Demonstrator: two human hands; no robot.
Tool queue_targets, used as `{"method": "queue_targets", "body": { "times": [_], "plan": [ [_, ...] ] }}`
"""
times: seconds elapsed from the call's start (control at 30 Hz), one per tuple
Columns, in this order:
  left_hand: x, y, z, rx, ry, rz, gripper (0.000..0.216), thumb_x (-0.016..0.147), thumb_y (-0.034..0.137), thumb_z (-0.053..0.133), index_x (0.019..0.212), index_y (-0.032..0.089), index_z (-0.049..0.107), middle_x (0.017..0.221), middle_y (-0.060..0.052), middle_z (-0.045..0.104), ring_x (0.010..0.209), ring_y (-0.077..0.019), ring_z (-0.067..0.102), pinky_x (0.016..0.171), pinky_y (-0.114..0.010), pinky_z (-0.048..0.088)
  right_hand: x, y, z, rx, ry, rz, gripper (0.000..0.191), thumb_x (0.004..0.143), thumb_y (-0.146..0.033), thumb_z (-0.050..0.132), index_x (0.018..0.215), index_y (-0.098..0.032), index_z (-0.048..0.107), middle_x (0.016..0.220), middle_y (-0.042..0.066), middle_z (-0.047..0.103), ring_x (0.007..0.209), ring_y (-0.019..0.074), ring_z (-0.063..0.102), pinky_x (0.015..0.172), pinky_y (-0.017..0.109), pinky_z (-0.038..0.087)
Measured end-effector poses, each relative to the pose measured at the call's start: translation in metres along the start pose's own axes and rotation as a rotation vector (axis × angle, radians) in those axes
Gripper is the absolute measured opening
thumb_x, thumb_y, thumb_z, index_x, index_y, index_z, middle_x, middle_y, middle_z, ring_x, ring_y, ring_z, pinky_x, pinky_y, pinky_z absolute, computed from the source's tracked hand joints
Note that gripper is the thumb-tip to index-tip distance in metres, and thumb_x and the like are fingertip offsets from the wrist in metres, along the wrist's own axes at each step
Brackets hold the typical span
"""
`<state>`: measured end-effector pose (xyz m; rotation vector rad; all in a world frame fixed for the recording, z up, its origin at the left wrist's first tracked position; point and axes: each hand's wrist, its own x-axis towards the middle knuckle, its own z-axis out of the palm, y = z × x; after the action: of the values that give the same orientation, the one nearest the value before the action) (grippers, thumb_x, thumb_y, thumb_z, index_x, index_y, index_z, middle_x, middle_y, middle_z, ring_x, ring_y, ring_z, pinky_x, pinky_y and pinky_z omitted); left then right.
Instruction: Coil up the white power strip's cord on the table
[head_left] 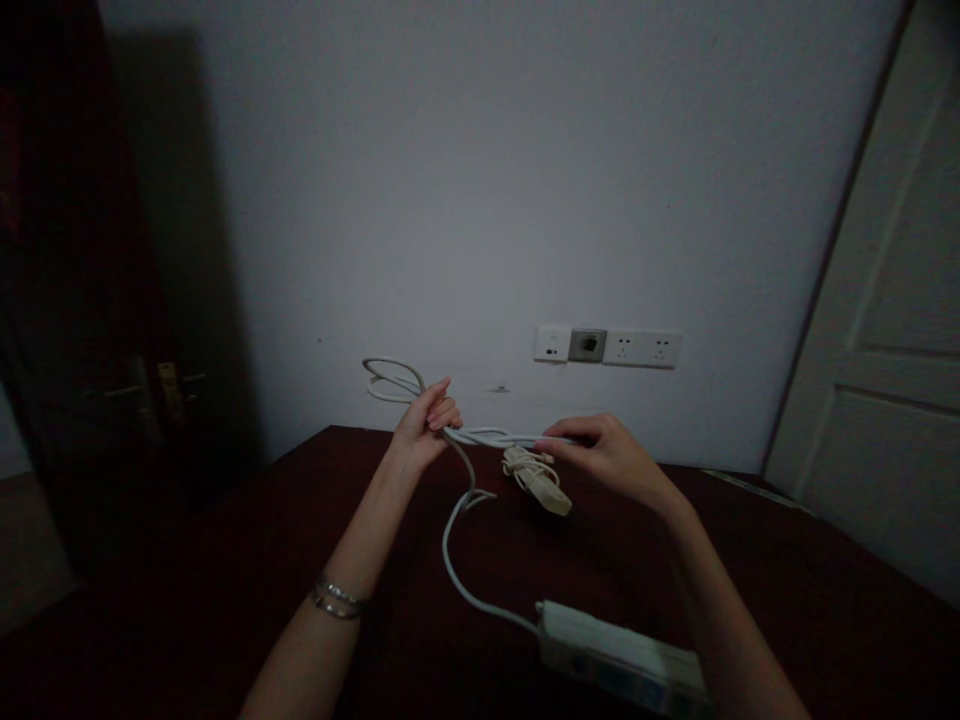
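My left hand [426, 420] is closed round a folded bunch of white power cable [457, 520], with loops sticking out behind the fingers. My right hand [600, 452] pinches the other end of the same bunch, a little to the right. Below the right hand a cream plug with a small coiled cord [536, 478] hangs or rests just above the dark red table [187, 620]. The cable runs down to a white power strip [622, 660] lying at the table's near edge. Two bracelets circle my left wrist.
A row of white wall sockets [609, 346] sits on the pale wall behind the table. A white door [885, 330] stands at the right. A dark door with a brass handle [169, 388] is at the left.
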<state>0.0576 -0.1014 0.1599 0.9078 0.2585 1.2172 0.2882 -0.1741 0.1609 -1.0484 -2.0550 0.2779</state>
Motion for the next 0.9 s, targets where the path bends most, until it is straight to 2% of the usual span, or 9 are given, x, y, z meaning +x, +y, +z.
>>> {"method": "queue_targets", "body": {
  "times": [0.2, 0.33, 0.43, 0.5, 0.63, 0.77, 0.83, 0.9],
  "plan": [
    [0.002, -0.012, 0.005, 0.042, 0.031, -0.061, 0.045, 0.081, 0.020, 0.060, 0.051, 0.019, 0.027, 0.036, 0.012, 0.025, 0.029, -0.0013, 0.025, 0.050, -0.019, 0.046, 0.000, 0.004, -0.001, 0.028, 0.057, 0.012, 0.030, 0.083, -0.043, 0.052, 0.092, -0.021, 0.072, 0.091, 0.004, 0.071, 0.076, 0.0198, 0.061, 0.067, 0.031, 0.045],
    [0.007, -0.018, 0.004, 0.055, 0.097, -0.079, 0.032, 0.082, 0.020, 0.057, 0.056, 0.017, 0.041, 0.042, 0.008, 0.042, 0.036, -0.0050, 0.043, 0.061, -0.027, 0.052, 0.002, 0.008, 0.000, -0.018, 0.047, 0.037, 0.030, 0.085, -0.038, 0.047, 0.082, -0.018, 0.069, 0.076, 0.004, 0.068, 0.071, 0.0183, 0.059, 0.065, 0.029, 0.044],
    [0.010, -0.020, 0.003, 0.047, 0.222, -0.064, 0.022, 0.086, 0.021, 0.053, 0.065, 0.014, 0.050, 0.052, 0.002, 0.056, 0.048, -0.0108, 0.057, 0.062, -0.031, 0.053, 0.003, 0.004, 0.002, -0.015, 0.024, 0.052, 0.027, 0.085, -0.037, 0.048, 0.093, -0.019, 0.065, 0.073, 0.002, 0.062, 0.065, 0.0148, 0.054, 0.060, 0.027, 0.041],
    [0.011, -0.020, 0.002, 0.030, 0.288, -0.051, 0.022, 0.086, 0.023, 0.053, 0.066, 0.014, 0.050, 0.055, 0.000, 0.058, 0.052, -0.0129, 0.060, 0.059, -0.030, 0.053, 0.003, 0.001, 0.004, -0.045, 0.024, 0.038, 0.027, 0.080, -0.038, 0.055, 0.100, -0.020, 0.063, 0.073, 0.000, 0.059, 0.064, 0.0135, 0.051, 0.059, 0.025, 0.039],
    [0.011, -0.015, 0.000, 0.003, 0.336, -0.031, 0.029, 0.086, 0.027, 0.054, 0.061, 0.016, 0.044, 0.046, 0.004, 0.050, 0.042, -0.0096, 0.053, 0.054, -0.026, 0.051, 0.004, 0.005, 0.006, -0.132, 0.026, 0.016, 0.024, 0.076, -0.031, 0.058, 0.097, -0.020, 0.061, 0.075, 0.001, 0.059, 0.066, 0.0136, 0.052, 0.060, 0.025, 0.040],
    [0.008, -0.006, -0.003, -0.025, 0.259, 0.019, 0.032, 0.089, 0.028, 0.049, 0.060, 0.017, 0.041, 0.037, 0.012, 0.033, 0.030, -0.0027, 0.033, 0.058, -0.026, 0.052, -0.001, 0.024, 0.002, -0.075, -0.151, 0.184, 0.017, 0.079, -0.028, 0.052, 0.086, -0.017, 0.063, 0.072, 0.004, 0.063, 0.064, 0.0151, 0.056, 0.057, 0.026, 0.041],
    [0.006, -0.006, -0.002, 0.026, 0.234, 0.011, 0.031, 0.090, 0.028, 0.048, 0.062, 0.016, 0.042, 0.038, 0.012, 0.033, 0.030, -0.0024, 0.033, 0.059, -0.027, 0.052, -0.003, 0.031, -0.001, -0.086, -0.225, 0.234, 0.018, 0.080, -0.026, 0.049, 0.080, -0.016, 0.064, 0.072, 0.005, 0.064, 0.064, 0.0160, 0.057, 0.056, 0.026, 0.041],
    [0.005, -0.009, 0.000, 0.138, 0.238, 0.006, 0.026, 0.090, 0.028, 0.048, 0.066, 0.015, 0.047, 0.041, 0.008, 0.043, 0.034, -0.0050, 0.045, 0.057, -0.027, 0.053, -0.003, 0.035, -0.004, -0.172, -0.196, 0.197, 0.017, 0.080, -0.023, 0.048, 0.078, -0.016, 0.064, 0.073, 0.006, 0.064, 0.067, 0.0168, 0.058, 0.059, 0.027, 0.042]
  ]
}}
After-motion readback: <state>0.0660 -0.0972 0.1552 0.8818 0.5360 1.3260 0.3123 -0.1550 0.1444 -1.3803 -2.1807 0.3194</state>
